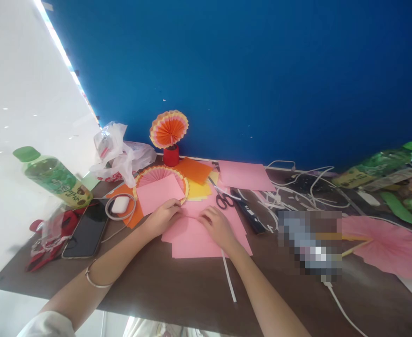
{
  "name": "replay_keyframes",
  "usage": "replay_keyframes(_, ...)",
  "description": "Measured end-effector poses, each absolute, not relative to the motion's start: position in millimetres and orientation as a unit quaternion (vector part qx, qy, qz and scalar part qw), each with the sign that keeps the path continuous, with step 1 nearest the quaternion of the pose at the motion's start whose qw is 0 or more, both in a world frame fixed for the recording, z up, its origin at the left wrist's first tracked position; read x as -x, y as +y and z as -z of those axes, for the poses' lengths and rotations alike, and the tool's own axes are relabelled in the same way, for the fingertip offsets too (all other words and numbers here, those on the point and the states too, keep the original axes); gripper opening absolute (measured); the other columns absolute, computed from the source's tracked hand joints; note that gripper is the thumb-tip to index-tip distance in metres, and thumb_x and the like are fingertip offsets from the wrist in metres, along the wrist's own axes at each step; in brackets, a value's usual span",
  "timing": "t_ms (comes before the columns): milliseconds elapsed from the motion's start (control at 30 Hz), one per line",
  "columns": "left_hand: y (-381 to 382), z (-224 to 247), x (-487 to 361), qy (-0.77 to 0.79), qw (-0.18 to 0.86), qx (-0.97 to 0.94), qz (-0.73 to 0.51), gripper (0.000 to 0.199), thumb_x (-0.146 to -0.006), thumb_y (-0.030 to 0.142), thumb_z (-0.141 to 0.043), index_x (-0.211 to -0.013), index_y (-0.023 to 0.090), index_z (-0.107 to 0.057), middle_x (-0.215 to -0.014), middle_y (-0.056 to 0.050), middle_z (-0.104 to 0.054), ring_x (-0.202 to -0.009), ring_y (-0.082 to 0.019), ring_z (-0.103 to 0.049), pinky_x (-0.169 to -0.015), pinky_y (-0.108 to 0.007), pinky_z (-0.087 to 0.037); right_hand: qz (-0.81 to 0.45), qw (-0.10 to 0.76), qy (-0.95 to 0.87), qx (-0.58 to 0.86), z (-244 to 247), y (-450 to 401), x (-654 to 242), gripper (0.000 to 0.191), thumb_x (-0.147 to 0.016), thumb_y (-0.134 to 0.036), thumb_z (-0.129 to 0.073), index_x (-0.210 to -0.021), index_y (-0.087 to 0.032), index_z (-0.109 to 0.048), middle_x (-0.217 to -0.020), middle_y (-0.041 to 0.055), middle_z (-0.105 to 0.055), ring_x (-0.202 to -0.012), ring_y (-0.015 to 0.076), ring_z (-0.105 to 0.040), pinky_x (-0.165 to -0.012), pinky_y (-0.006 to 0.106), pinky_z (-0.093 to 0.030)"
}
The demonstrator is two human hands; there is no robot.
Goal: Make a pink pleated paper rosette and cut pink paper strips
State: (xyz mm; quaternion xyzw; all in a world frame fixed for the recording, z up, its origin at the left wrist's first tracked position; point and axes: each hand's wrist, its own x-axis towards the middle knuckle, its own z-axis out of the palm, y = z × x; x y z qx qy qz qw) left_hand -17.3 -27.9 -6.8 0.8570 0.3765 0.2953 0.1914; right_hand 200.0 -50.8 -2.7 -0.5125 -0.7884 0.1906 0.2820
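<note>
My left hand (164,217) and my right hand (216,226) face each other over a stack of pink paper sheets (199,245). The fingers of both are closed at the two ends of a narrow folded edge of pink paper (189,216); how much of it is folded is hard to make out against the pink beneath. Just behind my left hand lies another pink sheet (159,193), covering part of a pleated paper rosette (153,174) in pink, orange and yellow. Dark-handled scissors (224,200) rest to the right of my right hand.
A paper-fan flower (170,130) stands in a red pot (171,156) by the blue wall. To the left are a phone (85,230), an earbud case (120,204) and a green-capped bottle (53,177). White cables (314,189), a utility knife (250,216) and a pink paper fan (385,248) lie right.
</note>
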Motion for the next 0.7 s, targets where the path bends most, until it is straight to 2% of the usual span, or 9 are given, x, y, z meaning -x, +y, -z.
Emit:
replay_keyframes(433,-22,6,18,0.444,0.195,-0.822,-0.299,0.013,-0.078,0.030,-0.058,-0.075,0.022,-0.068,-0.093,-0.005,-0.055,-0.095,-0.020,-0.048,-0.084,-0.037,-0.045,-0.195,0.311,-0.749,0.552,4,-51,-194,0.015,-0.080,-0.024,-0.051,-0.066,-0.020,-0.054,-0.081,0.0038,-0.051,-0.077,0.0169,-0.052,-0.069,0.031,-0.045)
replay_keyframes(567,-22,5,18,0.430,0.179,-0.837,-0.286,0.013,-0.080,0.029,-0.056,-0.079,0.021,-0.067,-0.095,-0.005,-0.055,-0.095,-0.020,-0.047,-0.083,-0.036,-0.045,-0.114,0.269,-0.779,0.554,1,-53,-191,0.014,-0.082,-0.022,-0.049,-0.069,-0.019,-0.053,-0.082,0.0055,-0.053,-0.079,0.0191,-0.049,-0.069,0.033,-0.041)
replay_keyframes(700,-24,4,15,0.424,0.147,-0.849,-0.281,0.014,-0.082,0.024,-0.053,-0.080,0.019,-0.066,-0.096,-0.006,-0.055,-0.092,-0.019,-0.047,-0.079,-0.033,-0.045,-0.018,0.261,-0.812,0.522,-2,-55,-187,0.016,-0.082,-0.032,-0.051,-0.076,-0.019,-0.057,-0.088,0.0077,-0.055,-0.083,0.0214,-0.048,-0.073,0.035,-0.035)
